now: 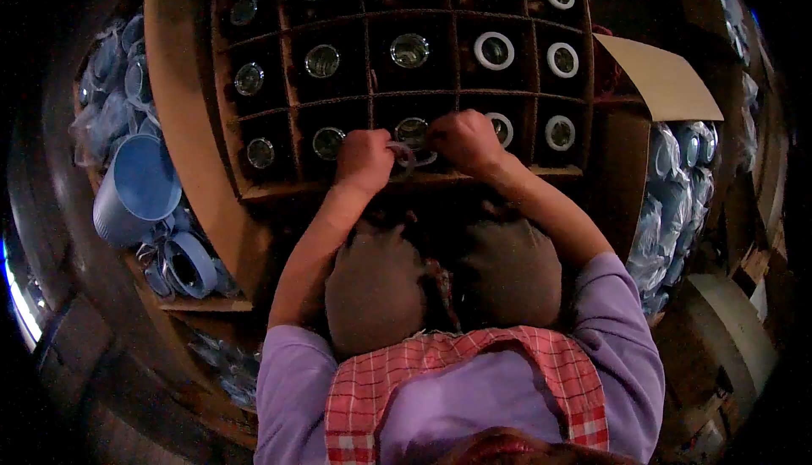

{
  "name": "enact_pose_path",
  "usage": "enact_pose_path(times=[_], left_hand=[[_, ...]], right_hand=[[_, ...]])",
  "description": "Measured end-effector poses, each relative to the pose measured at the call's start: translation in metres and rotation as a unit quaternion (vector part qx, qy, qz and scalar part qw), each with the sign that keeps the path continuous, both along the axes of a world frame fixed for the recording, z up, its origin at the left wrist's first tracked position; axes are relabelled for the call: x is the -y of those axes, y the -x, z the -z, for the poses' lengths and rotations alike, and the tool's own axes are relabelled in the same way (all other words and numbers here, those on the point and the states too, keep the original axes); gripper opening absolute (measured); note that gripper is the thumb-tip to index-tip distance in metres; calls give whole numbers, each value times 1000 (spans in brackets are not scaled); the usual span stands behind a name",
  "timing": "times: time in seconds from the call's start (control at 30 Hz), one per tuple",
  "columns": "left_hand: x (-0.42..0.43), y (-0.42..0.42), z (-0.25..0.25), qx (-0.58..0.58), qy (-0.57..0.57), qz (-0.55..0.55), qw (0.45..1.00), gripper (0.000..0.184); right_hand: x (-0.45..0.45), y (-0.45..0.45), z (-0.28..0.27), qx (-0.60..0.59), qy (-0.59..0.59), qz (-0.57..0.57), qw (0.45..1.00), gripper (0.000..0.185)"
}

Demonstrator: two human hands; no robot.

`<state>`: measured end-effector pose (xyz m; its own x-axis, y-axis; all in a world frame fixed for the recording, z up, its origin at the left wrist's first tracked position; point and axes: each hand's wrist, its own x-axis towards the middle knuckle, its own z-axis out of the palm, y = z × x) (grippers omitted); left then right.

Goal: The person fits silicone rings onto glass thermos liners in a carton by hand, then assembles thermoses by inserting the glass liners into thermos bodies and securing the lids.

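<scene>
Here, the left hand holds a ring beside the right hand.

Your left hand pinches a pale ring at the near edge of a big brown box. Your right hand is just beside it with curled fingers; it is too dark to see what they hold. Both hands are by a glass jar in the front row. Walls split the box into little squares, with a jar in each. The jars in the two right columns have white rims. A big blue cup lies tilted on your left, and wrapped blue things fill a box on your right.
</scene>
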<state>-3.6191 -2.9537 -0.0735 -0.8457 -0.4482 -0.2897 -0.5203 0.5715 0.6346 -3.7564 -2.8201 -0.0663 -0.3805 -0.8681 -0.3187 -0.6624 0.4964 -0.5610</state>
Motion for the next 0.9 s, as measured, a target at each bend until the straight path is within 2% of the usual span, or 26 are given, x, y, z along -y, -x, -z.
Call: enact_pose_path(times=[0.1, 0.2, 0.3, 0.4, 0.5, 0.6, 0.67, 0.7, 0.8, 0.87, 0.9], left_hand=[[-3, 1, 6, 21, 64, 28, 997, 12], [-1, 1, 7, -7, 12, -18, 1000, 17], [-2, 2, 6, -89, -106, -141, 980, 19], [1, 6, 1, -52, -65, -75, 994, 17], [4, 16, -2, -20, 9, -58, 998, 16], [1, 18, 4, -43, 57, -63, 995, 19], [0, 18, 7, -33, 29, -87, 995, 22], [0, 18, 7, -27, 16, -99, 995, 24], [4, 15, -1, 46, -11, -47, 998, 25], [4, 13, -2, 47, -8, -36, 998, 25], [3, 11, -2, 49, -8, -30, 998, 25]], right_hand=[[5, 1, 9, -55, -3, 12, 998, 12], [10, 2, 13, -79, 53, -3, 995, 10], [15, 4, 8, -105, 81, -23, 991, 9], [19, 3, 9, -118, 65, -25, 991, 9], [22, 6, 9, -93, 39, 3, 995, 10], [24, 12, 13, -71, -19, -6, 997, 13], [25, 13, 15, -63, -40, -22, 997, 14], [24, 12, 15, -63, -44, -40, 996, 18], [21, 11, 11, -65, -29, -90, 993, 32], [9, 4, 4, -60, 9, -115, 992, 45], [9, 1, 1, -65, -12, -120, 991, 49]])
